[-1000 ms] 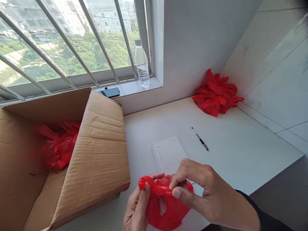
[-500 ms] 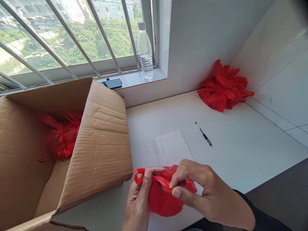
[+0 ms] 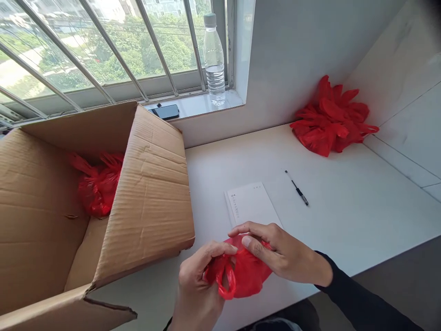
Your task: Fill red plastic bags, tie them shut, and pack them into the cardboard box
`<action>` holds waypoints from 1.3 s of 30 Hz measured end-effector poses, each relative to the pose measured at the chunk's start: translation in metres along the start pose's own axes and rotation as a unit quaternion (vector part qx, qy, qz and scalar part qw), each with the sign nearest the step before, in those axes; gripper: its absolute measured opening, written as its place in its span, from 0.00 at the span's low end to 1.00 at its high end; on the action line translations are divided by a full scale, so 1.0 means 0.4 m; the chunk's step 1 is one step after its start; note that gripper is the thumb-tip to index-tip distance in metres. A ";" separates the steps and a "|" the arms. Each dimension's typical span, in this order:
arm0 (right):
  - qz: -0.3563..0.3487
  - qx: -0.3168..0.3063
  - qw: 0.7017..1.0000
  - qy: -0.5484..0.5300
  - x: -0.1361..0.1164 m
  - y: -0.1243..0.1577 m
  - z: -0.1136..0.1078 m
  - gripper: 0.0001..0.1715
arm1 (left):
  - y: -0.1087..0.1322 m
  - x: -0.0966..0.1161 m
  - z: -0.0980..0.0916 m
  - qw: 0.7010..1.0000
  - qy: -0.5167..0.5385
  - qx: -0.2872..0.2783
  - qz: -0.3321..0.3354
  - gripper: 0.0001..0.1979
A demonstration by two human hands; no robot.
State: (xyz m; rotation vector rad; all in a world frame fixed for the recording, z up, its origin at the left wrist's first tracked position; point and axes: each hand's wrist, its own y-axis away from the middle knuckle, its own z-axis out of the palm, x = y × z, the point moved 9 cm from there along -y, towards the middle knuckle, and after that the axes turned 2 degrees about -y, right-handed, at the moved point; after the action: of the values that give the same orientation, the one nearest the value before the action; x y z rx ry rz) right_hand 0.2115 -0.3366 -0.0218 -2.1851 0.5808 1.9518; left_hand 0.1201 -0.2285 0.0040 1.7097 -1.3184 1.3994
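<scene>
A red plastic bag [image 3: 248,271] is held between both hands above the front of the white table. My left hand [image 3: 203,276] grips its left side, thumb on top, with a handle loop hanging down beside the fingers. My right hand [image 3: 275,253] is closed over the bag's upper right part, its thumb and fingers pressing the film. What the bag contains, if anything, is hidden. Behind the hands lies a white notepad [image 3: 253,202] with some writing, partly covered by the right hand. To its right is a black pen [image 3: 299,191].
An open cardboard box [image 3: 151,197] stands at the left with a filled red bag [image 3: 99,188] inside. A heap of red bags [image 3: 332,122] lies in the back right corner. On the windowsill are a water bottle [image 3: 215,64] and a phone [image 3: 167,111].
Both hands have shifted their hold on the red bag. The handle loop now hangs lower in front of the left hand, and the right hand has moved up over the bag. The view has tilted slightly.
</scene>
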 end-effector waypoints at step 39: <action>-0.119 0.180 0.934 0.284 0.225 0.112 0.138 0.03 | 0.170 -0.249 0.185 0.879 -0.435 -0.141 0.132 0.32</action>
State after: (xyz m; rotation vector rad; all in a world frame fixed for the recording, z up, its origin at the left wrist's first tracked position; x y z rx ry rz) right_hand 0.1505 -0.3737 -0.1112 -2.4140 0.6443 0.9841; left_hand 0.0892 -0.2840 -0.1226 2.0772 -2.1637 0.4525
